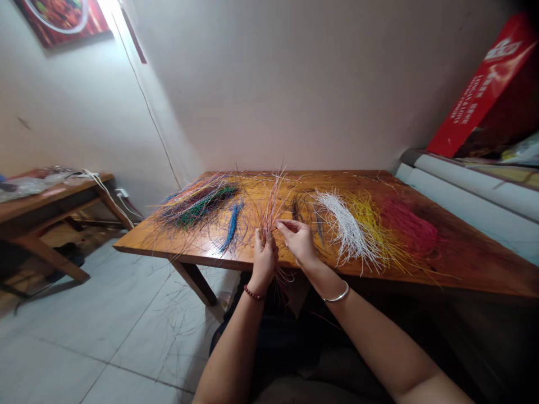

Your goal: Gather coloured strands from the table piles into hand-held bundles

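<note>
Left hand (pixel 265 255) is closed around a bundle of strands (pixel 269 216) at the near edge of the table (pixel 362 180); right hand (pixel 301 240) sits just beside it, thumb and forefinger pinched together, whether on a strand I cannot tell

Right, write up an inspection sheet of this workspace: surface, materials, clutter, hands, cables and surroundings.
Surface: glossy brown wooden table, strands spread over it.
Materials: multicoloured bundle of thin strands in hand; to its left, a mixed-colour strand heap and a slim blue strand bundle; to its right, white, yellow and pinkish-red strand piles.
Clutter: loose thin strands on the pale tiled floor.
Hands: left hand grips the bundle; right hand pinches beside it, any strand there too fine to confirm.
Cables: white cables at left; thin cord down the pale wall.
Surroundings: wooden side table at left; red panel with white lettering at right.
</note>
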{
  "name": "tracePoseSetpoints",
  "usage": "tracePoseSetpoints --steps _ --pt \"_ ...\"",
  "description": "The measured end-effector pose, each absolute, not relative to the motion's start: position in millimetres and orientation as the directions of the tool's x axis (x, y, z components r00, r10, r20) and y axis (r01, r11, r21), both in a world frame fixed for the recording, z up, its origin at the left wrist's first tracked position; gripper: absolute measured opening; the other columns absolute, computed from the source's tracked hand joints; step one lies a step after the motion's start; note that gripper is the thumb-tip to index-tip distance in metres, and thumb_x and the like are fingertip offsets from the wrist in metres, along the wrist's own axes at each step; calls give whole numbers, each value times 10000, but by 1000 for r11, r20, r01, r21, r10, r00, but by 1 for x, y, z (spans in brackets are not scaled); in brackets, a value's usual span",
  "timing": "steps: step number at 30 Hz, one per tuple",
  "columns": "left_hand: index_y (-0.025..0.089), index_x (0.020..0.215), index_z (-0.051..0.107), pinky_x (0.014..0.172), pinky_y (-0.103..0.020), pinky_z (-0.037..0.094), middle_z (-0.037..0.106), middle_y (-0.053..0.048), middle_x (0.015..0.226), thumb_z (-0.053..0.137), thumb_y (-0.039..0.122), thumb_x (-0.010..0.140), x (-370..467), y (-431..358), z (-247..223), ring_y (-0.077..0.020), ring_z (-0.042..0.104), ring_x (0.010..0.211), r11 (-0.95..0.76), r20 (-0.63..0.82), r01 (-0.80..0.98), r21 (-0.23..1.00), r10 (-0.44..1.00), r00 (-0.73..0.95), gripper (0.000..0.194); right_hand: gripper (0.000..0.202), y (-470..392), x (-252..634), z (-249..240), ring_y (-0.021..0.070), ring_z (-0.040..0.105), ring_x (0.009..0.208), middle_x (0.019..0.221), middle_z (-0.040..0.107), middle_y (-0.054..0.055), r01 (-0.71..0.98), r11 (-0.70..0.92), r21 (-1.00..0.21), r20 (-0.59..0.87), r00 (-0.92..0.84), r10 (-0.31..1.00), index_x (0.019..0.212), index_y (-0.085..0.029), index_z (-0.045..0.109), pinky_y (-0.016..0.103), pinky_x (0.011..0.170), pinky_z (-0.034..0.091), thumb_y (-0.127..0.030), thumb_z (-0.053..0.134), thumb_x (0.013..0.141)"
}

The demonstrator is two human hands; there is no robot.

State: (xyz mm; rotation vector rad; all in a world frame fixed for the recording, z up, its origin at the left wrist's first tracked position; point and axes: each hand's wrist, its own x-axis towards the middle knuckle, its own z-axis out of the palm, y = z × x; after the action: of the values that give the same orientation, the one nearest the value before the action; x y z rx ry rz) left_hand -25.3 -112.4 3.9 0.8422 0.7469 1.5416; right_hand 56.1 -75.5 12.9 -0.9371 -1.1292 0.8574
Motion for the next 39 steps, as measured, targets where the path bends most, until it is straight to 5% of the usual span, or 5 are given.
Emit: tracePoseSetpoints --steps 11,19,26,39 --pt "231 881 362 364 -155 149 281 100 567 621 449 721 -26 -112 2 -12 238 377 -134 129 -509 851 991 -46 374 374 -75 59 22 104 521 449 785 677 96 -200 249 -948 222 146 964 852 -122 695 192 323 336 -423 659 632" --pt "223 820 350 361 -149 144 277 100 556 609 444 729 -26 -111 4 -15 226 379 -152 150 -508 848 988 -45 352 284 -74 56 16 151 601 654 745 657 68 -115 415 -903 377 253 891 752 -135 650 244 593 483 -412 642 686" --pt "212 819 362 352 -156 122 262 97 554 599 418 744 -27 -109 2 -16 199 376 -142 157 -509 849 987 -12 323 282 -84 57 24 64 467 445 757 617 27 -210 425 -881 410 109 905 778 -163 550 184 408 379 -438 593 737" --pt "226 858 345 345 -148 131 268 100 558 578 427 765 -26 -110 3 -13 207 367 -151 168 -506 849 986 -13 321 288 -71 53 18 120 556 569 679 634 52 -111 419 -901 385 235 892 782 -128 661 218 516 435 -386 688 656"
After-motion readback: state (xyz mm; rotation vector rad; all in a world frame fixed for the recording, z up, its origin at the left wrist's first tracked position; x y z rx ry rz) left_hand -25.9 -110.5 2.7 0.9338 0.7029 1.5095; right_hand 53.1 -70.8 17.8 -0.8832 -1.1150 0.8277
